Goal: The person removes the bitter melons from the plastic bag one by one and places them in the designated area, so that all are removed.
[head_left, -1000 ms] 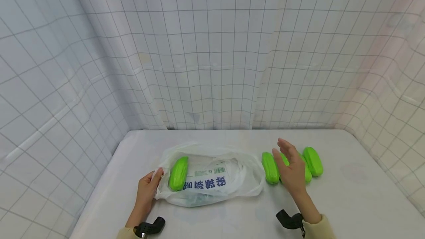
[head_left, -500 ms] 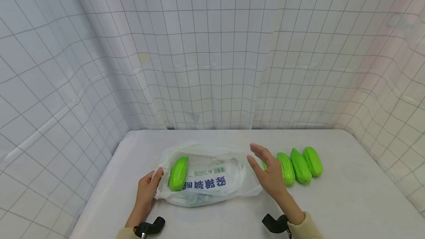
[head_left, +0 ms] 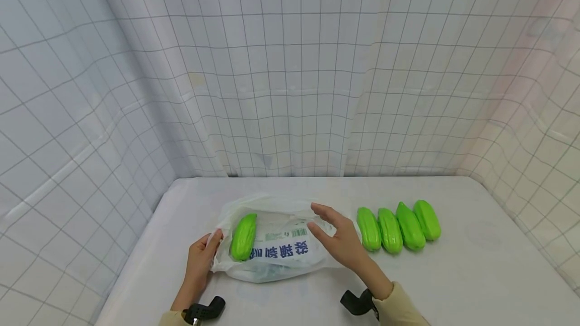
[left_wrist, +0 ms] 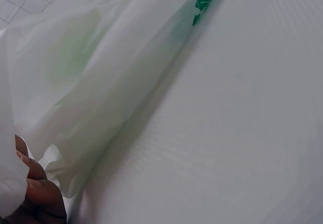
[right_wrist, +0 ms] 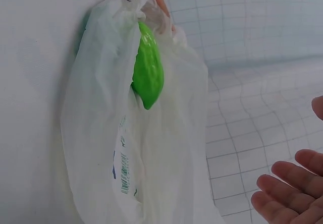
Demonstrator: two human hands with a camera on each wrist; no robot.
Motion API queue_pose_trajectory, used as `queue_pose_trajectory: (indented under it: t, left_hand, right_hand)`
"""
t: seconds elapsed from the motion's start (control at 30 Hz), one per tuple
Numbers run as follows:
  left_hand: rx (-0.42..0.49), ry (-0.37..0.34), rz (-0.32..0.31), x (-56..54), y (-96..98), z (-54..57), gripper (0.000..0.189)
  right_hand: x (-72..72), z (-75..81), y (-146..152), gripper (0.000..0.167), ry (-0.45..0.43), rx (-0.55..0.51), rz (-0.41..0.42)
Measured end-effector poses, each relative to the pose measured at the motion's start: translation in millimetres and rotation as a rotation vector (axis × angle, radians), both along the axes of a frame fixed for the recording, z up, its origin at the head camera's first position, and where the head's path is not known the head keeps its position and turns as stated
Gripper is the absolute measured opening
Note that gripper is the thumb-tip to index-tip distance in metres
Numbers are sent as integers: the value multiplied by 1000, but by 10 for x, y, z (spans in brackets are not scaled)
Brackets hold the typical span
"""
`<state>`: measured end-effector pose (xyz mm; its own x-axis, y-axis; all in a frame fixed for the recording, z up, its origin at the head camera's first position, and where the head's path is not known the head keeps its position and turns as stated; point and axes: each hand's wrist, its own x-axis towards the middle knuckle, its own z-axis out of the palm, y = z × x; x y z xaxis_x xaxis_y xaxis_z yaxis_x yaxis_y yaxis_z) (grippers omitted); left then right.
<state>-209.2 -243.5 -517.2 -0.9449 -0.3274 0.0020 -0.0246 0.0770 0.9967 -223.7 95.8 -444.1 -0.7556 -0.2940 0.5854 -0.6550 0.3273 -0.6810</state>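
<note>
A white translucent plastic bag (head_left: 312, 215) lies with its mouth spread, dark blue lettering and a barcode visible on it. Inside, toward its left end, rests one glossy green ridged gourd-like vegetable (head_left: 243, 237); it also shows in the right wrist view as a green vegetable (right_wrist: 148, 67) with a pointed tip. My left hand (head_left: 198, 258) pinches the bag's left edge, and its curled fingers (left_wrist: 43, 191) show in the left wrist view. Over the bag's right part hovers my right hand (head_left: 337, 238), fingers spread and holding nothing.
Several similar green vegetables stand side by side on the white table (head_left: 476, 275), right of the bag; the nearest green vegetable (head_left: 369, 229) is beside the bag's right end. White grid-patterned curtains (head_left: 290, 89) enclose the table at the back and sides.
My right hand has moved left from above the green vegetables to over the bag, uncovering the row. My left hand, the bag and the vegetable inside stay in place.
</note>
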Motion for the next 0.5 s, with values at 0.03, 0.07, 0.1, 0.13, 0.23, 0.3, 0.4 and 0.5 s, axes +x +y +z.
queue_pose_trajectory:
  t: [0.03, 0.07, 0.1, 0.13, 0.23, 0.3, 0.4, 0.5]
  left_hand:
    - [-2, 0, 1, 1, 0, -1, 34]
    - [-4, -1, 2, 2, 2, 0, 34]
    - [-7, -1, 3, 3, 3, 1, 34]
    - [-8, -2, 4, 2, 3, 0, 34]
    - [-3, -2, 7, 0, 3, 2, 34]
    - [2, -3, 3, 0, 1, 3, 34]
    - [7, -11, 1, -3, -2, 6, 34]
    - [2, -24, -2, -8, -7, 9, 34]
  right_hand:
    - [-7, -3, -20, 42, -15, 8, 14]
    - [-12, -6, -40, 43, -30, 17, 26]
    - [-17, -7, -58, 44, -45, 29, 38]
    - [-19, -8, -77, 45, -65, 40, 50]
    - [-34, -27, -137, 48, -110, 83, 80]
    - [-46, -48, -175, 49, -131, 115, 96]
    - [-57, -75, -230, 50, -163, 155, 121]
    - [-72, -113, -283, 52, -191, 185, 157]
